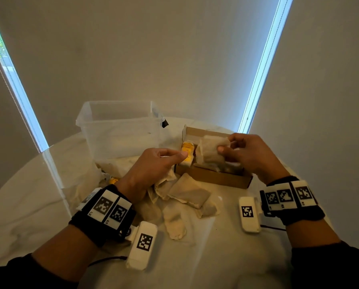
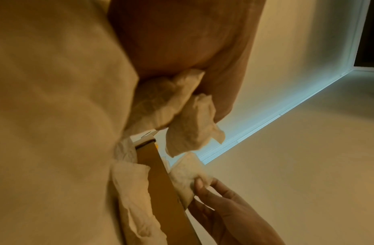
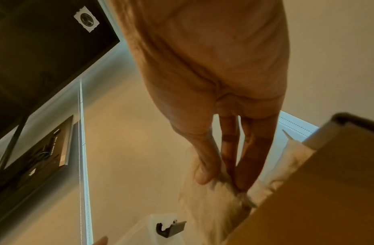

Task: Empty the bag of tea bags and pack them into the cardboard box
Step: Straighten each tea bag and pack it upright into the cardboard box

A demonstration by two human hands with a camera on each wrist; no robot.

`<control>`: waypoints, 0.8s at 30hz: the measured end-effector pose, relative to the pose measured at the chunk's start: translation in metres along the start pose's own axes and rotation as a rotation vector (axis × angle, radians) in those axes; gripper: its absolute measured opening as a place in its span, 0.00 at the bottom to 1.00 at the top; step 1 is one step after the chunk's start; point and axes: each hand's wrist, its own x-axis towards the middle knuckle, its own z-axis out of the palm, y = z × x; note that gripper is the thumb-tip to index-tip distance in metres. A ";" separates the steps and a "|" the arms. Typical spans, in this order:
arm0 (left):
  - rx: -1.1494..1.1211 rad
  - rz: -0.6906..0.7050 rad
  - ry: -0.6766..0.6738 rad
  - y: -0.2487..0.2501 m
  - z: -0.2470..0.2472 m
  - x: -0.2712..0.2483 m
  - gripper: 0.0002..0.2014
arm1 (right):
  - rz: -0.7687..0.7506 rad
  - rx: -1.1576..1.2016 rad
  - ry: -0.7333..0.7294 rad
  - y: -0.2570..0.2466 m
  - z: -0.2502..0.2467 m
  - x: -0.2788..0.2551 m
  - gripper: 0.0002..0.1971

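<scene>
Item count, located from the cardboard box (image 1: 214,174): one clear plastic bin (image 1: 120,130) behind-left; two hands above; roughly four loose tea bags (image 1: 190,193) in front; two white tagged devices (image 1: 142,246) nearer the person.

Matt brown cardboard box (image 1: 214,176); soft, crinkled paper tea bag (image 1: 213,150) between the right fingers (image 1: 234,142); clear glossy plastic tub (image 1: 120,126) beyond.

I see bare left hand (image 1: 153,163) and right hand (image 1: 251,155). Black wrist straps (image 1: 91,222) on both, white blocks (image 1: 109,207) with black square codes on top (two left, three right). Dark long sleeves (image 1: 14,272). Thin dark cable (image 1: 107,259) trails from left strap.
</scene>
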 end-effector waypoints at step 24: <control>0.064 -0.085 -0.137 -0.002 0.003 -0.001 0.11 | -0.026 -0.227 -0.129 -0.013 0.013 0.012 0.07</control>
